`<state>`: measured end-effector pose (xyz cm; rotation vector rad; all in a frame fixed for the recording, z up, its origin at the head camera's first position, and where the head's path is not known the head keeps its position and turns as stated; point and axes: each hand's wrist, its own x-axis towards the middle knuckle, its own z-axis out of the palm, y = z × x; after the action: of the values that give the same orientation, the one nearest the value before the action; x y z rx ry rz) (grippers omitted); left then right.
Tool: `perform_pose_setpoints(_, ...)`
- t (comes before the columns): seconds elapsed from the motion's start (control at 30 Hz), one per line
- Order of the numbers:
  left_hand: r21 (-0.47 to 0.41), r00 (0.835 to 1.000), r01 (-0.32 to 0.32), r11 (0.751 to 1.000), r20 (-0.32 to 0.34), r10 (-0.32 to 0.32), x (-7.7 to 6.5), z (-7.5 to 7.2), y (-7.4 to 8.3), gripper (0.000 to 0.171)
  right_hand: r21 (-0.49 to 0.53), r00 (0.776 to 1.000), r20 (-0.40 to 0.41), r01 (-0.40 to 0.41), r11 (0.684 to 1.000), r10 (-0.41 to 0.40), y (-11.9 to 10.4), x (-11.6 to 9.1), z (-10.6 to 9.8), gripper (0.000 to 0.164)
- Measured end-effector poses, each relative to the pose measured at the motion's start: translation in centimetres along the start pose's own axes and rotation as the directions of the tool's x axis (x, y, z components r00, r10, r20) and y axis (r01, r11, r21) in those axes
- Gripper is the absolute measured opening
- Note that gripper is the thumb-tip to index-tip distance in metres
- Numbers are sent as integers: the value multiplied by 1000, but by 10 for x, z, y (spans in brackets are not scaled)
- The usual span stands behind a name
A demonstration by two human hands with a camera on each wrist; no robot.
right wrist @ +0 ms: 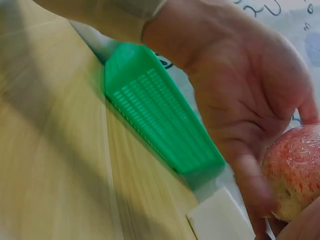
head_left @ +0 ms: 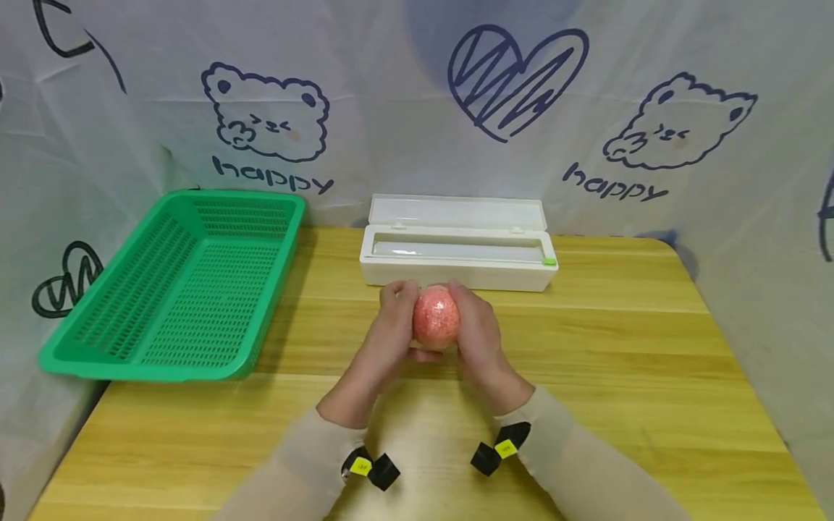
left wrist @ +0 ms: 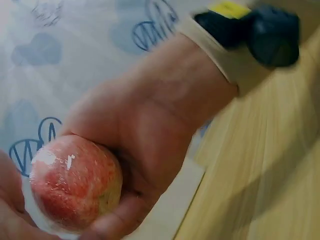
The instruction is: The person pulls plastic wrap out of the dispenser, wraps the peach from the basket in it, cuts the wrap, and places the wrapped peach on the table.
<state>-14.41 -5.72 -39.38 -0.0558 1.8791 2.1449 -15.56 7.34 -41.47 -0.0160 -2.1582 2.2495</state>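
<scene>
A red apple (head_left: 436, 318) with shiny clear film over its skin is held up between both hands, in front of the white cling film box (head_left: 456, 278). My left hand (head_left: 393, 322) grips it from the left, fingers curled under it. From the other side my right hand (head_left: 481, 329) holds it, with the thumb near the top. In the left wrist view, creases and glints show on the film around the apple (left wrist: 75, 182). The right wrist view shows the apple (right wrist: 296, 170) at the right edge, its stem hollow turned toward the fingers.
The cling film box stands at the back of the wooden table (head_left: 625, 347), its lid (head_left: 456, 211) raised and a white roll inside. A small green slider (head_left: 549, 262) sits at its right end. At the left is a green plastic basket (head_left: 270, 304). A cloth with drawings hangs behind.
</scene>
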Motion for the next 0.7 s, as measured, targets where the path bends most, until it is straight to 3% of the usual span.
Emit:
perform_pose_setpoints(0.07, 135, 992, -82, 987, -81, 94, -1, 3, -1, 55, 17, 1000, 0, 17, 1000, -17, -2, -2, 3, 40)
perform_pose_setpoints(0.17, 310, 965, -152, 939, -161, 209, 0, 7, -3, 50, 33, 997, -10, 73, 997, -72, -3, -5, 9, 34)
perform_pose_setpoints(0.2, 360, 952, -157, 920, -192, 238, 0, 7, -4, 49, 46, 995, -16, 100, 994, -99, -4, -6, 11, 33)
perform_pose_setpoints(0.3, 412, 928, -152, 899, -253, 273, 1, 10, -5, 47, 30, 982, -79, 176, 984, -173, -5, -8, 14, 33)
perform_pose_setpoints(0.37, 436, 921, -138, 889, -273, 277, 2, 11, -4, 48, 14, 971, -124, 207, 978, -204, -5, -10, 15, 35)
perform_pose_setpoints(0.43, 459, 926, -121, 880, -267, 267, 2, 10, -4, 49, -18, 964, -156, 216, 976, -216, -5, -11, 16, 37)
perform_pose_setpoints(0.5, 470, 937, -96, 877, -254, 238, 4, 8, -3, 51, 46, 976, -137, 177, 983, -169, -4, -11, 16, 37)
perform_pose_setpoints(0.6, 458, 962, -49, 888, -219, 166, 7, 3, -1, 58, 221, 998, -24, 65, 973, -61, -3, -7, 11, 37)
perform_pose_setpoints(0.67, 441, 974, -16, 898, -196, 114, 10, 0, 0, 65, 306, 996, 85, 2, 952, -29, -3, -4, 7, 39)
perform_pose_setpoints(0.7, 429, 978, -9, 903, -184, 97, 11, -1, 1, 68, 288, 990, 133, 9, 958, -50, -2, -3, 5, 41)
